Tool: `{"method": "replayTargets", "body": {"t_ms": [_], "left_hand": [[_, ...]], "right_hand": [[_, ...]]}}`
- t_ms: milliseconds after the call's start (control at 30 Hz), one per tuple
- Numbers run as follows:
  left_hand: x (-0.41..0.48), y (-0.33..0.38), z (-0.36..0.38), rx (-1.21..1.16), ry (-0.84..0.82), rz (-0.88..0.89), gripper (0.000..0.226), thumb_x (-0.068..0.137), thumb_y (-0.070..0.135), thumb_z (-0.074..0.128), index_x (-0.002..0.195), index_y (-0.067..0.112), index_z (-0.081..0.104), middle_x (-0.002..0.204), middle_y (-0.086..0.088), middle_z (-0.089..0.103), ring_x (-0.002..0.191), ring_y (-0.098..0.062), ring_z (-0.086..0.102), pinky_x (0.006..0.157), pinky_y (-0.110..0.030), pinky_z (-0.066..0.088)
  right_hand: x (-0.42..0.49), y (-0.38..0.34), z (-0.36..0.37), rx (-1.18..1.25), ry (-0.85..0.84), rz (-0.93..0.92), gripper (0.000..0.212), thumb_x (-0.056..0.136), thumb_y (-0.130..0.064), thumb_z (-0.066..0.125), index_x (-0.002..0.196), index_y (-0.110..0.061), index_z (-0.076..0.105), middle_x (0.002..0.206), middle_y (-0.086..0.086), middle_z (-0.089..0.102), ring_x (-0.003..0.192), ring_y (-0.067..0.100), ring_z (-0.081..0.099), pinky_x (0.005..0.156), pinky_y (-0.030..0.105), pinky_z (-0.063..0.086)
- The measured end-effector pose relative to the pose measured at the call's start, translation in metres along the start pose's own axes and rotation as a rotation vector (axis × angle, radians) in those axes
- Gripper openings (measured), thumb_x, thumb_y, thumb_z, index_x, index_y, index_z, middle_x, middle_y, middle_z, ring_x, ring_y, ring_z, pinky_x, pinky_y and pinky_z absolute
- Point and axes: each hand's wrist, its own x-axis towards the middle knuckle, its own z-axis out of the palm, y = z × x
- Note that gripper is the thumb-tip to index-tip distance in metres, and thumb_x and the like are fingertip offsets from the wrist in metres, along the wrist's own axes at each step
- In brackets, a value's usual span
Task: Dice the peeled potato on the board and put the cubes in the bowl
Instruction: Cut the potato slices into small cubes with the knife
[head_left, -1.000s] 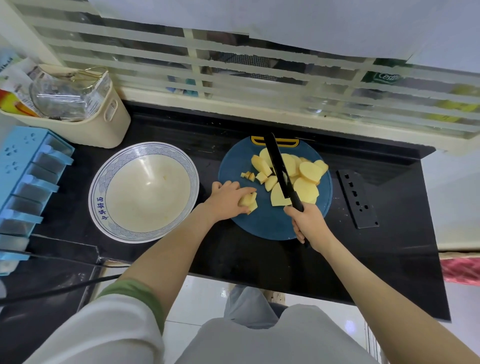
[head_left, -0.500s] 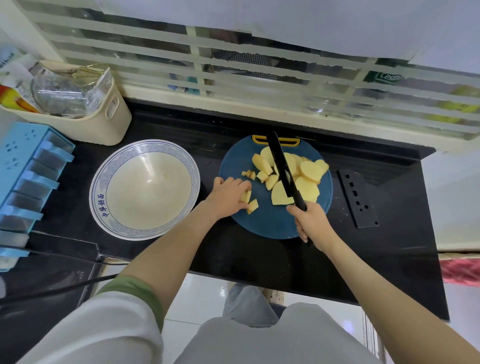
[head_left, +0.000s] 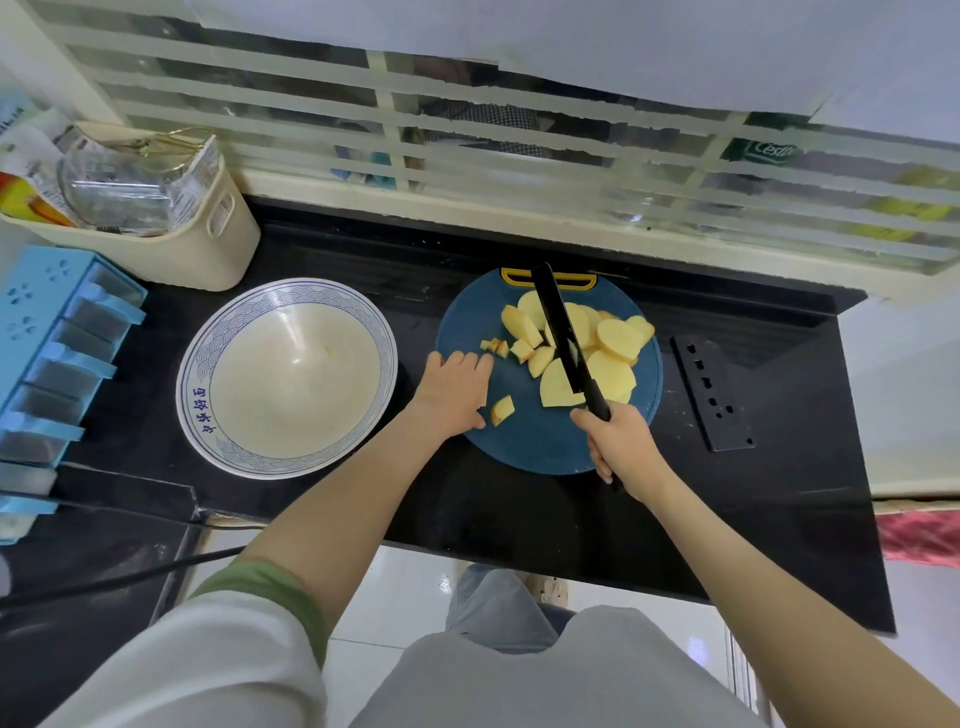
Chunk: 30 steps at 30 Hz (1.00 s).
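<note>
Two bare arms are stretched forward from the lower edge of the view. The left hand (head_left: 457, 389) is laid palm down, its fingers held straight and close together, pointed away from the body. The right hand (head_left: 621, 441) is seen knuckles up, its fingers curled round the black handle of a knife (head_left: 563, 332). The left sleeve (head_left: 260, 587) is pushed up to the elbow.

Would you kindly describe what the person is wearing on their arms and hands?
The left hand and right hand are bare, with no gloves, rings or watch visible. A white sleeve with a green cuff sits high on the left arm; the right forearm shows no sleeve.
</note>
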Motion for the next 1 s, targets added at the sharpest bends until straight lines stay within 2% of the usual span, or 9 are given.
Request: {"method": "replayTargets", "body": {"t_ms": [167,300,600,733,867,1000], "left_hand": [[-0.006,-0.013,0.006,-0.029,0.012,-0.028,0.042,0.09,0.042,0.056,0.122,0.015,0.049,0.122,-0.003,0.053,0.113,-0.022,0.049,0.093,-0.039,0.033],[-0.005,-0.009,0.008,-0.08,0.043,-0.02,0.037,0.093,0.038,0.053,0.12,0.014,0.051,0.119,-0.004,0.056,0.11,-0.022,0.052,0.091,-0.037,0.035],[-0.006,0.001,0.006,-0.047,0.088,-0.043,0.042,0.091,0.042,0.052,0.122,0.013,0.048,0.119,-0.005,0.053,0.11,-0.022,0.051,0.091,-0.036,0.037],[-0.014,0.005,0.005,-0.111,0.217,-0.002,0.054,0.086,0.051,0.052,0.125,0.014,0.048,0.117,-0.006,0.047,0.106,-0.023,0.047,0.087,-0.037,0.035],[-0.02,0.017,0.008,-0.047,0.22,0.096,0.058,0.082,0.057,0.055,0.126,0.018,0.051,0.132,-0.007,0.038,0.116,-0.025,0.039,0.094,-0.04,0.027],[-0.019,0.023,0.014,0.006,0.198,0.068,0.048,0.089,0.043,0.057,0.128,0.016,0.051,0.147,-0.01,0.026,0.128,-0.027,0.032,0.099,-0.04,0.025]], "right_hand": [[0.002,-0.002,0.005,-0.009,0.01,0.004,0.026,0.097,-0.021,0.054,0.076,-0.011,0.043,0.049,0.006,0.042,0.032,0.017,0.034,0.041,0.027,0.036],[0.004,-0.001,0.009,0.004,0.007,0.007,0.024,0.096,-0.022,0.054,0.078,-0.011,0.043,0.05,0.007,0.042,0.032,0.016,0.034,0.038,0.025,0.035],[0.007,-0.002,0.013,-0.025,0.011,0.004,0.026,0.096,-0.022,0.055,0.076,-0.011,0.042,0.051,0.007,0.041,0.031,0.016,0.034,0.04,0.026,0.035],[0.007,-0.003,0.012,-0.029,0.019,0.003,0.026,0.095,-0.022,0.055,0.075,-0.012,0.041,0.051,0.008,0.04,0.031,0.015,0.033,0.04,0.026,0.034],[0.006,-0.004,0.01,-0.03,0.022,0.005,0.027,0.095,-0.022,0.054,0.074,-0.013,0.04,0.051,0.007,0.04,0.031,0.015,0.033,0.039,0.025,0.034],[0.006,-0.004,0.009,-0.031,0.027,0.004,0.027,0.095,-0.023,0.054,0.075,-0.013,0.04,0.049,0.006,0.04,0.031,0.015,0.033,0.039,0.025,0.034]]}}
